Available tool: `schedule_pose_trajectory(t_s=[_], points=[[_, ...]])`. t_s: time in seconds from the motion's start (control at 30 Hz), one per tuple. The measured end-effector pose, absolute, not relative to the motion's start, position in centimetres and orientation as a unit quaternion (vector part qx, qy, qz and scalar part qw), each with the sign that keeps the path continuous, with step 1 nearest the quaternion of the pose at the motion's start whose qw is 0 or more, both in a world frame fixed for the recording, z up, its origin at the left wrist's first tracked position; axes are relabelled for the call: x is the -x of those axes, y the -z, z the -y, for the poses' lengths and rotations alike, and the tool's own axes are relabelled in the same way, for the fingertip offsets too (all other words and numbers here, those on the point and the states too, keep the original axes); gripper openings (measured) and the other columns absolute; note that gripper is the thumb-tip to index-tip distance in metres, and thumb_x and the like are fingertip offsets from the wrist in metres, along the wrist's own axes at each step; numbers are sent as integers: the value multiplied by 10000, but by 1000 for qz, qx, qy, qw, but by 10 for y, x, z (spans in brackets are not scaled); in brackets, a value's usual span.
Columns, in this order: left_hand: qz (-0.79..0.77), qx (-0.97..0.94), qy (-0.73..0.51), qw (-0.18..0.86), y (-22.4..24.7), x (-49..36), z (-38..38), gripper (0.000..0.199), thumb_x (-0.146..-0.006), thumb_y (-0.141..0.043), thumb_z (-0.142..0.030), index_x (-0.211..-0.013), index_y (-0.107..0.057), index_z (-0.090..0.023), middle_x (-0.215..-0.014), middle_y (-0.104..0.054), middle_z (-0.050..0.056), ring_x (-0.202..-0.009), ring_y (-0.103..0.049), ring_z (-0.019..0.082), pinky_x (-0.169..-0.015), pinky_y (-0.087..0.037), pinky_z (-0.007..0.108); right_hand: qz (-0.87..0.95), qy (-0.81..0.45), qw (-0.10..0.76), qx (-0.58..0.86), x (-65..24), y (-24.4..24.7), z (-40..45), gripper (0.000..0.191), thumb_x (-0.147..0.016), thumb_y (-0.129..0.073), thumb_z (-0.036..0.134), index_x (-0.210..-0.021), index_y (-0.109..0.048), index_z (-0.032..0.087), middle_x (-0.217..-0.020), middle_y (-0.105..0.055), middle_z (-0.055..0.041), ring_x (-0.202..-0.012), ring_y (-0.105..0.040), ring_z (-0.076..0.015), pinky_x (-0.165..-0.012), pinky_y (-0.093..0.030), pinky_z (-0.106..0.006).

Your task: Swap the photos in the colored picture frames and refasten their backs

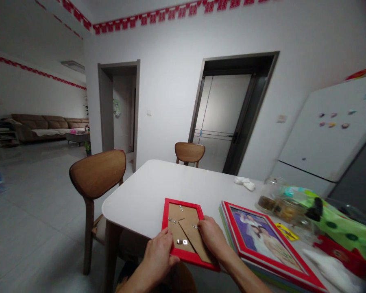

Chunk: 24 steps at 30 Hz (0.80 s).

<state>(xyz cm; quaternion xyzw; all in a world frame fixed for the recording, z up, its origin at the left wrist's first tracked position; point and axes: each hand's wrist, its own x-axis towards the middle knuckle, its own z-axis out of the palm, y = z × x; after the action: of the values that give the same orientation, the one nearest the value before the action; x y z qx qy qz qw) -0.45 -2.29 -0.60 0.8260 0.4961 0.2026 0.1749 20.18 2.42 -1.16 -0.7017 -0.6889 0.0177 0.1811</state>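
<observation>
A small red picture frame [187,255] lies back side up at the near edge of the white table. Its brown backing board [177,234] carries a slanted stand flap and several small metal clips. My left hand [160,250] grips the frame's left edge, the thumb resting on the lower left of the red border. My right hand [212,236] is at the right edge, fingers curled at the clip there; the fingertips are partly hidden. Just right of it, a larger red picture frame [236,228] with a photo of people lies face up on a stack of other frames.
The white table [134,195] reaches away from me. Glass jars [266,199], a green bag [338,224] and crumpled tissue [245,183] stand along its right side. Wooden chairs are at the left [99,173] and far side [189,152]. A white fridge [326,134] is at right.
</observation>
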Motion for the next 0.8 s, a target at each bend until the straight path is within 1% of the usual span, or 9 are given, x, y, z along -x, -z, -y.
schedule_pose_trajectory(t_s=[0.1, 0.17, 0.37, 0.47, 0.57, 0.63, 0.67, 0.73, 0.8], points=[[-488, -831, -197, 181, 1, 7, 25, 338, -643, -619, -253, -961, -512, -216, -1145, -516, 36, -1090, -436, 202, -858, -377, 268, 704, -9, 156, 693, -202, 9, -24, 248, -663, -412, 113, -672, -659, 137, -795, -635, -125, -746, -565, -182, -674, -368, -242], [-488, -830, -197, 186, -3, 8, 27, 313, -646, -615, -250, -940, -509, -223, -1125, -519, 26, -1057, -457, 197, -840, -383, 259, 706, -5, 143, 694, -201, 10, -25, 252, -659, -402, 95, -662, -652, 129, -778, -632, -129, -724, -566, -180, -655, -371, -244], [-488, -830, -174, 207, -5, 9, 26, 334, -650, -611, -267, -957, -490, -216, -1118, -504, 22, -1013, -475, 190, -836, -372, 242, 699, 3, 129, 703, -203, 13, -27, 260, -709, -384, 122, -738, -642, 121, -808, -620, -126, -696, -572, -158, -606, -369, -221], [-482, -834, -178, 203, -4, 8, 26, 364, -646, -618, -286, -979, -487, -219, -1091, -515, 20, -978, -494, 191, -816, -385, 242, 698, 11, 129, 704, -204, 11, -27, 268, -728, -373, 142, -751, -639, 129, -809, -616, -124, -686, -566, -166, -596, -365, -234], [-484, -834, -177, 198, -2, 8, 25, 402, -628, -637, -293, -995, -495, -208, -1089, -521, 32, -993, -490, 207, -816, -392, 254, 704, 27, 142, 695, -194, 9, -27, 261, -741, -390, 185, -817, -638, 155, -878, -613, -116, -812, -545, -196, -651, -365, -250], [-490, -832, -172, 196, 0, 8, 24, 404, -612, -652, -294, -978, -514, -194, -1087, -527, 45, -1002, -486, 221, -817, -393, 259, 726, 27, 175, 665, -179, 9, -28, 265, -754, -395, 212, -877, -628, 181, -966, -597, -94, -900, -513, -187, -716, -354, -243], [-492, -831, -172, 196, 1, 8, 24, 396, -607, -655, -291, -968, -523, -192, -1077, -534, 47, -1003, -486, 224, -816, -394, 259, 739, 19, 190, 646, -169, 10, -29, 263, -761, -393, 220, -876, -627, 187, -982, -592, -81, -901, -510, -172, -731, -348, -232], [-491, -829, -180, 197, 3, 8, 23, 425, -604, -653, -275, -1000, -516, -199, -1076, -537, 42, -1001, -488, 222, -814, -393, 252, 759, -9, 203, 619, -148, 12, -33, 246, -767, -400, 233, -795, -639, 180, -917, -607, -67, -824, -525, -143, -710, -348, -212], [-482, -830, -195, 203, 4, 8, 23, 499, -610, -644, -258, -1078, -476, -216, -1110, -520, 34, -1007, -485, 213, -823, -386, 243, 760, -25, 196, 620, -131, 16, -40, 235, -758, -422, 240, -706, -638, 166, -821, -615, -64, -736, -529, -131, -664, -348, -206]])
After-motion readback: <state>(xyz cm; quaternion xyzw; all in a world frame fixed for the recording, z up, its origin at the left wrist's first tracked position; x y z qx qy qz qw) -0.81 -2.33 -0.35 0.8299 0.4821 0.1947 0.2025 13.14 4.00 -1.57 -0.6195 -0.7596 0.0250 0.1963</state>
